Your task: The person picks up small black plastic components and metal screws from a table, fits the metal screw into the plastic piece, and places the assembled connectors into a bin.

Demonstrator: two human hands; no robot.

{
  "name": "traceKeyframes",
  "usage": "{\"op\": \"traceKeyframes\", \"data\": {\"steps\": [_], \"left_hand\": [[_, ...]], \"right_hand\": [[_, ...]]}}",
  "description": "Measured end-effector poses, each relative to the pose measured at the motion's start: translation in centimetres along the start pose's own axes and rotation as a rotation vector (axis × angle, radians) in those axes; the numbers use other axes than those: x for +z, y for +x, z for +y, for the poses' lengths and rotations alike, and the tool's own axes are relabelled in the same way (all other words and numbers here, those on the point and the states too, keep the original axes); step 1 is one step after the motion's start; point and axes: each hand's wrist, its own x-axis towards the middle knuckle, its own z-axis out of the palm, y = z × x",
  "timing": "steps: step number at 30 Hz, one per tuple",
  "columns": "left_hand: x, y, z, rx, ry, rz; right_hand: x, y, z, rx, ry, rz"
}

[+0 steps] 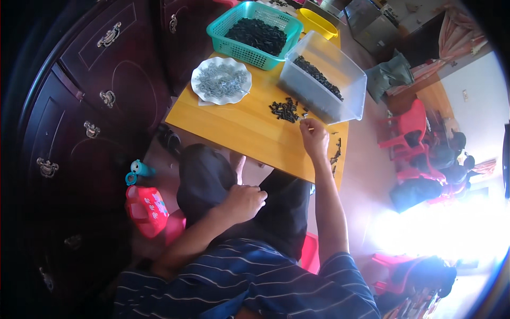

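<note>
My right hand (315, 139) is over the right part of the yellow wooden table (239, 127), its fingertips pinched together. Whatever the pinch holds is too small to make out. Just beyond and to its left lies a pile of small black parts (285, 110). A line of loose black pieces (336, 153) runs along the table's right edge, beside my wrist. Over my lap, below the table edge, my left hand (246, 203) is closed with its fingers curled. Its inside is hidden, so I cannot see what it grips, if anything.
A clear plastic bin (345, 87) with black parts stands behind the pile. Left of it are a turquoise basket (226, 47) of black pieces and a white scalloped plate (202, 93) of small clear pieces. A yellow basin (319, 22) sits behind. Dark drawers (114, 69) line the left.
</note>
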Motion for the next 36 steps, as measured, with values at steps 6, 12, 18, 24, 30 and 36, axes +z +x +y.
{"op": "traceKeyframes", "data": {"steps": [6,12,18,24,30,36], "left_hand": [[-0.1,0.3,-0.1,0.0,0.046,-0.018],[-0.5,0.2,-0.1,-0.01,0.079,-0.044],[-0.9,0.2,0.2,-0.014,0.069,-0.039],[-0.9,0.3,0.1,-0.049,-0.033,0.084],[-3.3,0.9,0.8,-0.032,-0.294,0.559],[-3.9,1.6,1.2,-0.043,-0.288,0.699]], "right_hand": [[2.0,-0.1,1.1,-0.158,-0.063,0.078],[3.1,0.4,-0.1,-0.092,-0.187,0.054],[3.0,0.6,-0.1,-0.029,-0.278,0.026],[1.9,-0.8,0.7,-0.029,-0.381,-0.012],[-0.3,-6.2,-4.7,0.181,0.281,-0.281],[0.6,-11.7,-7.9,0.338,1.015,-0.617]]}}
